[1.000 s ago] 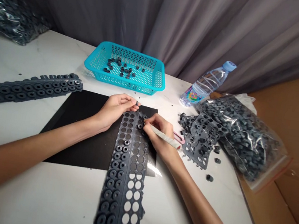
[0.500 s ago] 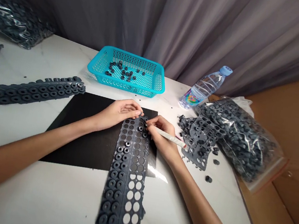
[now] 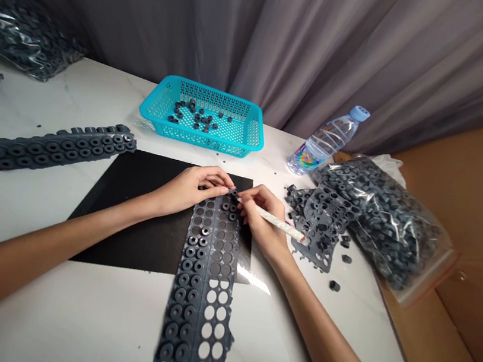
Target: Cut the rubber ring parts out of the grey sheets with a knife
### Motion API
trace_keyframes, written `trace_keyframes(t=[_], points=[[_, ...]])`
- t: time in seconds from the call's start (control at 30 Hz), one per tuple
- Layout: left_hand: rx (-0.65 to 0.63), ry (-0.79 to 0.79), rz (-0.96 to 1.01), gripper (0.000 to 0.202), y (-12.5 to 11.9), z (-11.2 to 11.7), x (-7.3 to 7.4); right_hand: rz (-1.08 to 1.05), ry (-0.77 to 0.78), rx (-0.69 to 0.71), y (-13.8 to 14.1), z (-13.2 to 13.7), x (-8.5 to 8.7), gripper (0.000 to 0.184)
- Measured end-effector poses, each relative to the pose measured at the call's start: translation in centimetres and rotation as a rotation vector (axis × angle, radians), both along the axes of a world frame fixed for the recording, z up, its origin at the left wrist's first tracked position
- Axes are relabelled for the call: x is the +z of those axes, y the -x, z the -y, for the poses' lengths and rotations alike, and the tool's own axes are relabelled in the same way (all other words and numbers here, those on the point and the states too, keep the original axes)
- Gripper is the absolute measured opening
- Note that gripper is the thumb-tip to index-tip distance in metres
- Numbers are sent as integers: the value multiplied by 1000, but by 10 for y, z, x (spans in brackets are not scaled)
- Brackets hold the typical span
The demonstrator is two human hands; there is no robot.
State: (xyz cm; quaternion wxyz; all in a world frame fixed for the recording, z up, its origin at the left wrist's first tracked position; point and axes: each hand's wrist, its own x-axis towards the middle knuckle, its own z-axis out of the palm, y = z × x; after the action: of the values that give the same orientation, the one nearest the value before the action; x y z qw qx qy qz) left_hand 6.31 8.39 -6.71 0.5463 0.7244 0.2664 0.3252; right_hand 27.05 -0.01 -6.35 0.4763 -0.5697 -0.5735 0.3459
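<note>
A long dark grey rubber sheet (image 3: 208,248) runs from the near edge up onto a black mat (image 3: 138,214). Its left rows hold many ring-shaped rubber pieces; most holes on the right are bare, with a few rings near the far end. At that far end, my left hand (image 3: 195,189) is closed, thumb and fingers pinched at the sheet's edge; what lies between the fingertips is too small to make out. Beside it, my right hand (image 3: 264,214) grips a white pen-like tool (image 3: 282,225), its tip hidden near the left fingertips.
A turquoise basket (image 3: 200,139) with several rubber pieces stands behind the mat. To the right are a water bottle (image 3: 328,139), a torn rubber sheet (image 3: 323,222) and a bag of rubber pieces (image 3: 388,225). Another ringed strip (image 3: 48,148) and a filled bag (image 3: 24,30) lie left.
My left hand has shifted slightly right and down, its fingertips now nearer the right hand's. The right hand still holds the tool. The whole view has drifted slightly.
</note>
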Motion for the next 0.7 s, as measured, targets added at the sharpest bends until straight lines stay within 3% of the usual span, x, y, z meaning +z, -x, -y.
trace_keyframes(t=[0.17, 0.23, 0.37, 0.57, 0.7], points=[[40, -11, 10, 24, 0, -1, -1, 360, -251, -109, -4, 9, 10, 44], [42, -3, 23, 24, 1, -1, -1, 473, -331, -27, -3, 14, 14, 43], [-27, -36, -17, 24, 4, 3, 3, 616, -271, 129, 2, 22, 20, 36], [-110, -391, -254, 18, 8, 16, 11, 801, -252, -138, -4, 25, 28, 36], [-93, -445, -305, 20, 10, 22, 12, 816, -282, -236, -20, 26, 34, 30]])
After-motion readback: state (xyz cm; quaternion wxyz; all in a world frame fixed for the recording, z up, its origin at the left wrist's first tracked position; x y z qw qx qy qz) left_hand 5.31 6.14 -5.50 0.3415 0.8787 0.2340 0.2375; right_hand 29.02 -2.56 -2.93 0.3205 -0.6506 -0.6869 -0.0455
